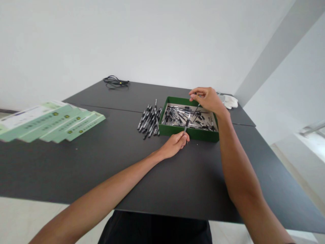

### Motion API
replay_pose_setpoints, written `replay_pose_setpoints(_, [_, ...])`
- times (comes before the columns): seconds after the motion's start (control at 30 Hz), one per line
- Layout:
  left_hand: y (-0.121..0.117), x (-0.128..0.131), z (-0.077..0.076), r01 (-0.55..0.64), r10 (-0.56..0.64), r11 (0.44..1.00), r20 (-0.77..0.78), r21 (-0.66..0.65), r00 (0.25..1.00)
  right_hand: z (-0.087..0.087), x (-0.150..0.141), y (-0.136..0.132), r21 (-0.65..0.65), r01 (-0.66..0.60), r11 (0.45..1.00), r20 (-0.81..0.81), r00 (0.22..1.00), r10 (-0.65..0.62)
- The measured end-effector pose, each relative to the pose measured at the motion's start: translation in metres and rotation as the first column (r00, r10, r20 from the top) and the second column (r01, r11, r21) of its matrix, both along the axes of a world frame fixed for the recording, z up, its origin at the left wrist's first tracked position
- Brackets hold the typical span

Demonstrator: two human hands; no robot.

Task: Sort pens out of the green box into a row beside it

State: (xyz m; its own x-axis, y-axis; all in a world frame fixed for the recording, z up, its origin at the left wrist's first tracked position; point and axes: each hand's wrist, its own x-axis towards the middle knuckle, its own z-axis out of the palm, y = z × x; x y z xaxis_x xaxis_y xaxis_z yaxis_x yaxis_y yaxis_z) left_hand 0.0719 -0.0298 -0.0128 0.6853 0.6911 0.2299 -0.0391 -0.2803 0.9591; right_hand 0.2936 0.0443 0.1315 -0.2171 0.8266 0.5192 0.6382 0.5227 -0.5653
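Note:
My left hand (177,141) is closed around a pen barrel (187,124), clear with a dark grip, tilted up over the near wall of a green box (193,133). Above the box, my right hand (207,98) pinches a thin dark pen refill (197,109) that slants down toward the barrel's upper end. The refill's tip and the barrel look close, but whether they touch I cannot tell. Inside the box lie many loose pen parts (175,115), clear and black. Just left of it, a pile of pens (149,122) rests on the black table (122,142).
Fanned green and white cardboard pieces (58,122) lie at the left. A coiled black cable (115,82) is near the table's back edge. White gloves (230,101) sit behind my right wrist. A pale wall (157,44) stands behind the table.

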Motion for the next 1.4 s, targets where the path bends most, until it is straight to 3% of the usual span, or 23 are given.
replay_pose_setpoints(0.1, [0.0, 0.0, 0.001, 0.007, -0.007, 1.0, 0.009, 0.002, 1.0, 0.011, -0.008, -0.01, -0.026, -0.037, 0.999, -0.029, 0.999, 0.036])
replay_pose_setpoints(0.3, [0.0, -0.001, 0.0, 0.007, -0.007, 1.0, -0.004, -0.016, 1.0, 0.032, -0.016, -0.035, -0.216, -0.253, 0.943, 0.101, 0.955, 0.279])
replay_pose_setpoints(0.63, [0.002, 0.0, -0.003, 0.022, -0.022, 0.999, 0.009, -0.031, 1.0, 0.042, -0.015, -0.046, -0.327, -0.09, 0.941, 0.249, 0.952, 0.178])
replay_pose_setpoints(0.93, [0.001, 0.0, -0.001, 0.0, 0.0, 1.0, 0.004, -0.02, 1.0, 0.04, -0.013, -0.042, -0.444, -0.149, 0.884, 0.24, 0.93, 0.277])
replay_pose_setpoints(1.4, [0.0, 0.0, -0.002, -0.022, 0.023, 0.999, 0.03, -0.026, 0.999, 0.035, -0.021, -0.042, -0.495, -0.12, 0.861, 0.272, 0.919, 0.285])
